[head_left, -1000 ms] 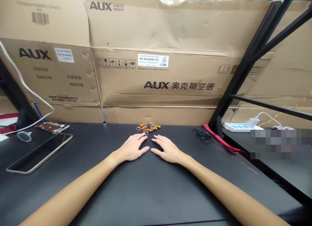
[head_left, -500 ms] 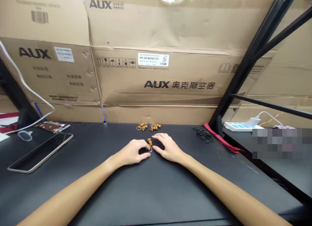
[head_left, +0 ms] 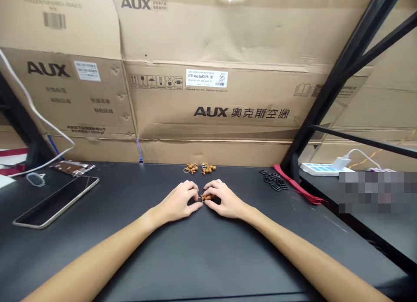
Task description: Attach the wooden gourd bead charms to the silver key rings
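A small brown gourd keychain (head_left: 206, 197) lies sideways low over the black table, between my two hands. My right hand (head_left: 224, 199) curls round its gourd-shaped beads, thumb below and fingers above, partly covering them. At the other end, my left hand (head_left: 182, 200) has its thumb and fingertips closed at the light-coloured ring, which shows only in part. Two more gourd keychains, a left one (head_left: 191, 168) and a right one (head_left: 207, 168), rest side by side behind my hands.
On the left are a phone (head_left: 57, 202), a brown packet (head_left: 72, 167) and a white cable (head_left: 39, 113). Black rings (head_left: 275, 180) lie in a pile at right, beside a red strap (head_left: 296, 187). Cardboard boxes (head_left: 211, 150) stand along the back; a power strip (head_left: 319, 169) is far right.
The gourd keychain has turned from upright to lying sideways, its beads now within my right hand. My left fingers have shifted to its ring end, and both hands are closer together.
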